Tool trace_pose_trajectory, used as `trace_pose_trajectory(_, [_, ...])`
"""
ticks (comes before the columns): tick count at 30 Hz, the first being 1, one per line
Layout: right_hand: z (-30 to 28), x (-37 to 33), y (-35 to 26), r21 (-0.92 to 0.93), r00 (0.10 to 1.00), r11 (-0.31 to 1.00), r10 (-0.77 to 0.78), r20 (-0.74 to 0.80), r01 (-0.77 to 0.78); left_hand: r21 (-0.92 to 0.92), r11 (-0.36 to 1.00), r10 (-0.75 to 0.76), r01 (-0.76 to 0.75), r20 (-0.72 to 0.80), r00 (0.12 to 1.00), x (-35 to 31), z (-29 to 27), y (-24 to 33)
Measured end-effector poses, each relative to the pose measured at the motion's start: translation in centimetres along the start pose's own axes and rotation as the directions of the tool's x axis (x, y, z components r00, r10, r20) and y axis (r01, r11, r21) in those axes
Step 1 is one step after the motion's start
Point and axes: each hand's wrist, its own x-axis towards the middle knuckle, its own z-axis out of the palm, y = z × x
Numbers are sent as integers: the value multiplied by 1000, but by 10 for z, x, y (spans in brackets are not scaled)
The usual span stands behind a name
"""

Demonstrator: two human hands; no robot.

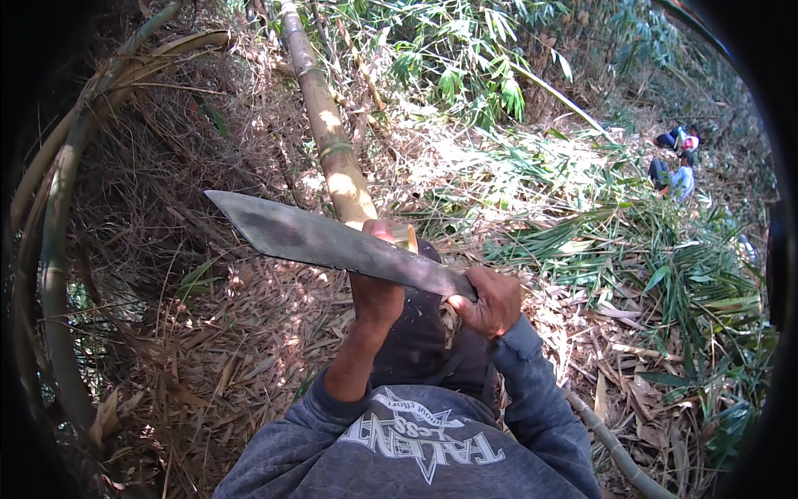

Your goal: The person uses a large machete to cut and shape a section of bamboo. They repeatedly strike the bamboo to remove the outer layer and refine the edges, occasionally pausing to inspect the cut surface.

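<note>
Clasping a long, grey metal machete [332, 243] by one end, the right grip [492, 303] is holding it before the half-hidden left grip [377, 296] (closure impossible to tell) near a yellow-brown bamboo pole [326, 133].

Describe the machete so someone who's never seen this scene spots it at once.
Find the thick bamboo pole running down from the top, left of centre. At its lower visible end the machete slants across, its handle end in the right hand. It's the only broad, flat grey blade, pointed at left, unlike the round pole.
</note>
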Motion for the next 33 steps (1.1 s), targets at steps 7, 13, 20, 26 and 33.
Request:
trace_pose_trajectory(7, [41, -41, 51, 81, 812, 811, 564, 152, -579, 9, 998, 64, -64, -220, 973, -9, -16, -1])
trace_pose_trajectory(13, [33, -130, 98, -44, 606, 605, 795, -13, -795, -465, 806, -436, 366, -48, 899, 20, -33, 24])
trace_pose_trajectory(20, [-15, -39, 22, 87, 930, 928, 366, -27, -363, -722, 412, -457, 555, 364, 812, 13, -20, 13])
trace_pose_trajectory(26, [-16, 15, -12, 38, 998, 998, -53, -15, 54, -269, 961, -22, 60, 143, 989, -9, -11, -27])
trace_pose_trajectory(33, [-13, 23, -16, 8, 993, 997, -83, 89, 83, -715, 513, -450, 475, 247, 858, -8, -7, -8])
